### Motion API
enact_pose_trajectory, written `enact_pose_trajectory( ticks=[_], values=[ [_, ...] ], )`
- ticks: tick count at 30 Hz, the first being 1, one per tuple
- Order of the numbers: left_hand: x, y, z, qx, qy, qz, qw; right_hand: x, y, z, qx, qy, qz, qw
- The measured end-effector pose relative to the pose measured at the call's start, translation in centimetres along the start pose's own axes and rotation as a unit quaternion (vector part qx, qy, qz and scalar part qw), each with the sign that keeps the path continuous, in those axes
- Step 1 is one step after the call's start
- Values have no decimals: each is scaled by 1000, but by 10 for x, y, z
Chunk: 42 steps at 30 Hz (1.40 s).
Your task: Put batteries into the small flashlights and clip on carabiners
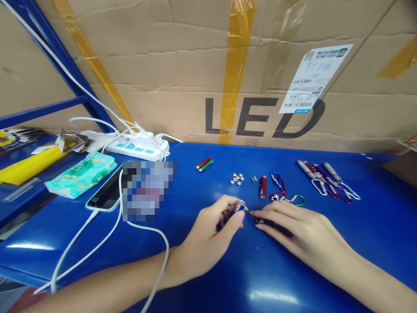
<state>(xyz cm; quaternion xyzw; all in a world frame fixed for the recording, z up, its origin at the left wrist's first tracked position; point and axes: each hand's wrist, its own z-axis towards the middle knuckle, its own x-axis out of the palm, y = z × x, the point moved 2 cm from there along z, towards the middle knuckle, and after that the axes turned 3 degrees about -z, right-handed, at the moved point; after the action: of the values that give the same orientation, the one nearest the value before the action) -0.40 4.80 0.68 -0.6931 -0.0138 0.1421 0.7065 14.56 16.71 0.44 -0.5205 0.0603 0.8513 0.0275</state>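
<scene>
My left hand (211, 230) is closed around a small blue metal tube (239, 206) with a silver end, which looks like a mini flashlight body and points up between thumb and fingers. Just to its right, my right hand (302, 226) pinches a small dark piece with a shiny end (259, 220), low over the table; its kind is unclear. Beyond the hands lie several button cells (236, 178), a small silver part (254, 178) and a red tube (263, 187). Carabiner clips in blue and red (282, 186) and green (299, 200) lie by my right fingers.
Several keychain flashlights with clips (321, 174) lie at the right, and red and green tubes (204, 164) farther back. At left are a phone (106, 189), a tissue pack (81, 174), a power strip (137, 147) and a white cable (166, 243) crossing my left forearm. A cardboard box (182, 65) stands behind.
</scene>
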Motion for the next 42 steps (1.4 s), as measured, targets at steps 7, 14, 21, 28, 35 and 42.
enact_pose_trajectory(
  ticks=[7,14,21,28,35,42],
  values=[
    [-6,-1,3,9,-27,12,1000,-2,1,0,7,-5,-10,1000],
    [-2,2,3,9,3,21,1000,0,-3,-2,6,34,-13,999],
    [-1,1,3,-17,10,37,999,-3,-1,-1,2,24,8,1000],
    [-1,2,4,-14,14,36,999,-5,-1,-2,5,7,6,1000],
    [1,2,4,-15,13,17,1000,-6,-1,-2,2,19,52,998],
    [-1,0,3,-12,12,29,999,-7,3,-3,-8,21,68,997]
  ],
)
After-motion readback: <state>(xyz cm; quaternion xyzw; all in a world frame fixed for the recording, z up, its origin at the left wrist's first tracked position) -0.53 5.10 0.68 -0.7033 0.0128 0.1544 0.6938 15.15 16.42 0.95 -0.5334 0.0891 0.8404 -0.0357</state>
